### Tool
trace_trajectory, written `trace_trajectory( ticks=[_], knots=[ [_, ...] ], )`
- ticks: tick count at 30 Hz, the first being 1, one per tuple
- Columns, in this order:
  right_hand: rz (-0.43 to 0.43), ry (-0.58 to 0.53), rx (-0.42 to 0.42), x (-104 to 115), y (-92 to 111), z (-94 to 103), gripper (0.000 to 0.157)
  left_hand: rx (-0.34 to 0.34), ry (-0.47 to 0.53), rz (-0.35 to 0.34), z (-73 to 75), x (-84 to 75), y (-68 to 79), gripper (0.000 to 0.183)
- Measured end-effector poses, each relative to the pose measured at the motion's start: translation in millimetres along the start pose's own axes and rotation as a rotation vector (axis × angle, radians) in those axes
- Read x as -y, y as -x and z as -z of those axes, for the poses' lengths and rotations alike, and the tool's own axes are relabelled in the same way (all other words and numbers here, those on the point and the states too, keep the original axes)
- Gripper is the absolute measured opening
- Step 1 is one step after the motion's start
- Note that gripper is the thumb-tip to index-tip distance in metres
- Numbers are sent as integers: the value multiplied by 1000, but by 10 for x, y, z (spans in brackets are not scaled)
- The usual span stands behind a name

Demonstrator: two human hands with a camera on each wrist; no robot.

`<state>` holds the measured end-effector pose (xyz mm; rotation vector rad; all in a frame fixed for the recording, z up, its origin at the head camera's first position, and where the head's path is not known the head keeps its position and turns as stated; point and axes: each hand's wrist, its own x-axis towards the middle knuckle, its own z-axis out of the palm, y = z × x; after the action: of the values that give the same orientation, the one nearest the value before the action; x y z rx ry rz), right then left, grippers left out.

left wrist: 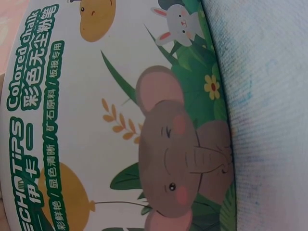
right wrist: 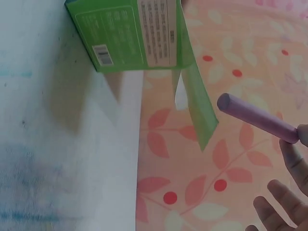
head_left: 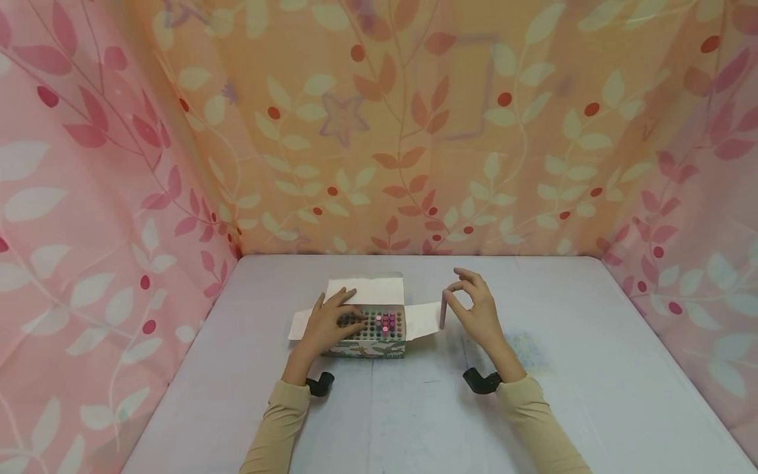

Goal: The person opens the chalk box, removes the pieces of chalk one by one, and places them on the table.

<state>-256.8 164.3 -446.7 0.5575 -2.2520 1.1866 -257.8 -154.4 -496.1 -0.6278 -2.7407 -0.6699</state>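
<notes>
Floral curtains (head_left: 343, 125) on the sides that show; white counter (head_left: 592, 322), some blue smudging on it. Chalk box (head_left: 376, 350) sits on the counter with its flaps folded out, label reads "Colored chalk".

Right hand (head_left: 478, 315): thumb and finger pinched on one end of a purple chalk stick (right wrist: 260, 119), other fingers spread. Stick hangs near-upright beside the box's right flap (head_left: 423, 320), clear of the counter as far as I can tell. Left hand (head_left: 322, 327): fingers apart, resting over the left end of the box; nothing seen in its grasp, though the tips are small in view. Pink sticks (head_left: 385, 322) stand in the box, ends up.

Handling, my read: light, stiff, brittle, a bit dusty so it may slip. Pinch softly; an end grip lets it swing, mid-length is steadier. Avoid bending or side knocks.
</notes>
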Motion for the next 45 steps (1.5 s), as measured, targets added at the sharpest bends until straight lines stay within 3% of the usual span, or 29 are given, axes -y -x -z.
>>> trace_trajectory(
  ticks=[6,13,21,31,38,45],
  knots=[
    [-30,28,29,-83,47,113,9,-22,15,-15,-7,-9,6,13],
    [-144,89,127,-197,125,190,12,-68,5,-48,-49,13,1,16],
    [-216,152,292,-329,250,148,17,-22,11,-7,-7,-2,-4,15],
    [-251,286,405,-394,389,30,19,-2,7,10,2,-10,-10,15],
    [-213,418,384,-388,424,-20,19,-6,12,1,5,-23,-9,15],
    [-305,503,363,-418,461,-58,22,-6,7,-10,12,-19,-10,16]
  ],
)
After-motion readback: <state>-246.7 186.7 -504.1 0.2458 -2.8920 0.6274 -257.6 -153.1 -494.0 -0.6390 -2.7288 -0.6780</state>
